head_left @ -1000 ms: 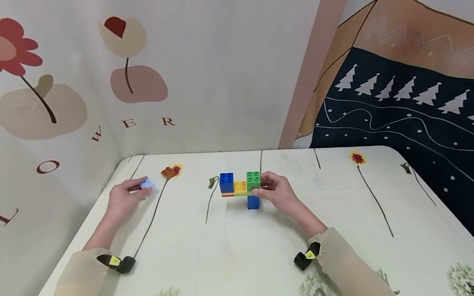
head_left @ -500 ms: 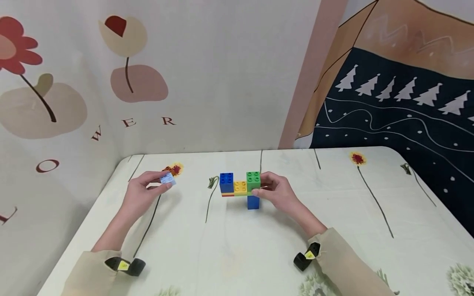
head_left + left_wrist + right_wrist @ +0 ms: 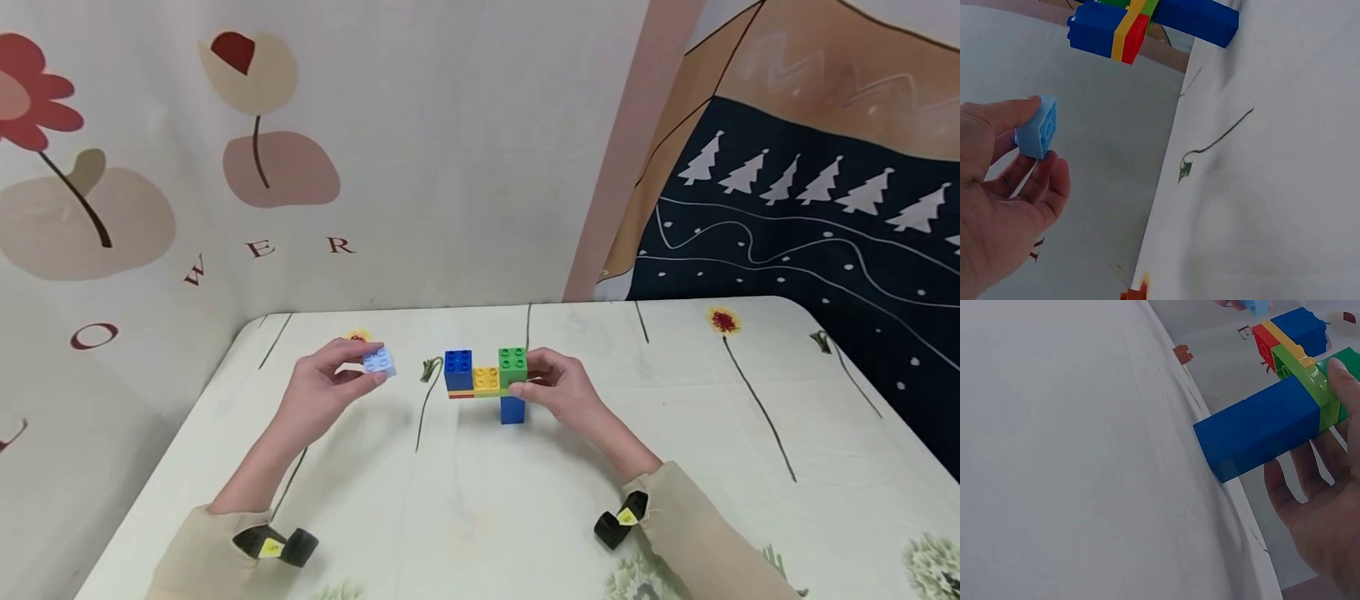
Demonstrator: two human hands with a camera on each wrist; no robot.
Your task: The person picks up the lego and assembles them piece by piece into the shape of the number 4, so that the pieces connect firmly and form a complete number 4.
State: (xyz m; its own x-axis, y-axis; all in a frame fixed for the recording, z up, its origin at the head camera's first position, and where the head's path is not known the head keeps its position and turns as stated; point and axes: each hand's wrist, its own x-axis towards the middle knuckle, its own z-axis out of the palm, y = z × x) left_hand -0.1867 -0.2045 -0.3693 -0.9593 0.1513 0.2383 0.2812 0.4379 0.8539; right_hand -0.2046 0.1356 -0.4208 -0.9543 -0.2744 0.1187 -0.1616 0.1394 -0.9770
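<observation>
My left hand (image 3: 318, 397) pinches a light blue toy brick (image 3: 379, 362) between thumb and fingers, above the table and left of a brick build. In the left wrist view the hollow underside of that light blue brick (image 3: 1047, 128) shows. With thumb and fingers my right hand (image 3: 567, 392) grips the green brick (image 3: 513, 367) at the build's right end. A blue column (image 3: 1257, 430) of stacked bricks carries the build, its foot at the tabletop. Yellow, red and lime layers reach left from it, with a dark blue brick (image 3: 458, 369) on the left end.
An orange-brown brick (image 3: 1183, 354) lies on the table, hidden behind my left hand in the head view. The white tablecloth (image 3: 450, 517) has printed flowers. Behind the table hangs a patterned cloth (image 3: 465, 150). Black wrist cameras sit at both cuffs.
My left hand has moved right with the light blue brick, closer to the build, and now covers the orange-brown brick in the head view. The right hand and the build have stayed put.
</observation>
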